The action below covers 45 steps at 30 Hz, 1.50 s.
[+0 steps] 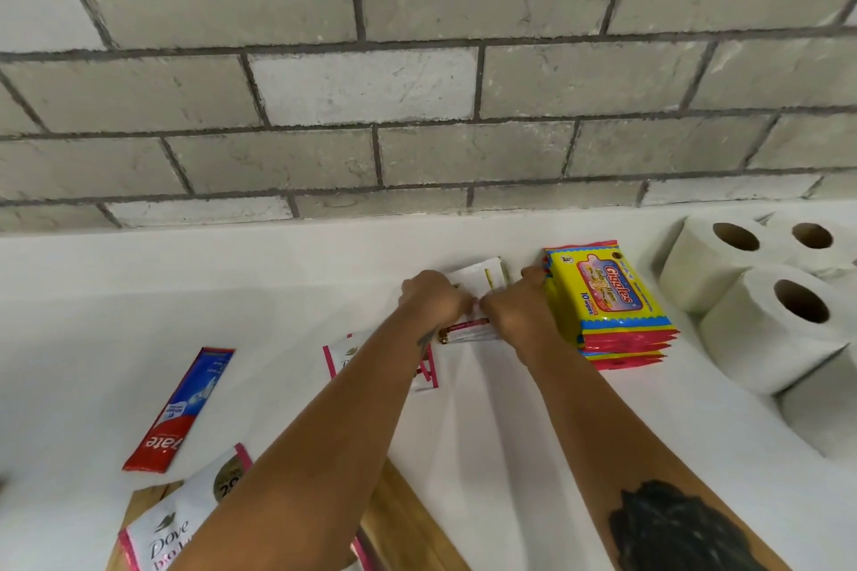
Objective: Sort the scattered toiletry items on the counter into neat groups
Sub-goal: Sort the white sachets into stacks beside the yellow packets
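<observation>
On the white counter (139,306) my left hand (433,299) and my right hand (519,308) meet over a small stack of white sachets (482,281), fingers curled round its edges. Directly right of my right hand stands a pile of yellow Giggles wipe packs (607,292). A red and blue toothpaste box (181,408) lies at the left. One white Dove sachet with pink edges (341,355) lies under my left forearm. Another Dove sachet (185,519) sits at the bottom left.
Several toilet paper rolls (765,311) are grouped at the right edge. A wooden board (403,519) lies at the bottom under my left arm. A grey brick wall (417,83) rises behind the counter.
</observation>
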Available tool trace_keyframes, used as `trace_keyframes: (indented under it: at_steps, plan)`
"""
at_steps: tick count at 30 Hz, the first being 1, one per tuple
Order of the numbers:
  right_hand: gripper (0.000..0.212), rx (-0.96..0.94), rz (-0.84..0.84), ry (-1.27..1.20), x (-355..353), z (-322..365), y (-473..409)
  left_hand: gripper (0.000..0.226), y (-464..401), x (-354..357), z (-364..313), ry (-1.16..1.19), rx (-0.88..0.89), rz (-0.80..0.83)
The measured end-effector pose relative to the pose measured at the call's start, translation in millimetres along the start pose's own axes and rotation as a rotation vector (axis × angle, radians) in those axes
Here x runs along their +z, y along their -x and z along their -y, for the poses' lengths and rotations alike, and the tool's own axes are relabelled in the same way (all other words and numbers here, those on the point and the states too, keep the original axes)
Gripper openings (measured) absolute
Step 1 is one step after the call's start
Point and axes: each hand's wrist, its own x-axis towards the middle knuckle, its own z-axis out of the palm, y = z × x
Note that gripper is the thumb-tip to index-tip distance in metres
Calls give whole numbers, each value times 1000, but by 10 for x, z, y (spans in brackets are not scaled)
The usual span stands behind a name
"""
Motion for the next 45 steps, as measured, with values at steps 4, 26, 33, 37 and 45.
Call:
trace_keyframes:
  at_steps: [4,26,33,37,45]
  plan:
    - [75,-64,-76,147,30,27,-22,70,21,-62,-34,-6,34,59]
    - [56,-290,-11,702,134,-183,-148,89,210,133,165,-465,400,84]
    - [58,-283,55,725,75,-132,-116,96,225,120,82,-444,362,108]
    - [55,-276,34,619,58,-104,-143,102,210,-23,55,119,235,235]
    - [47,-210,18,277,6,-42,-106,25,321,-188,-25,886,-7,195]
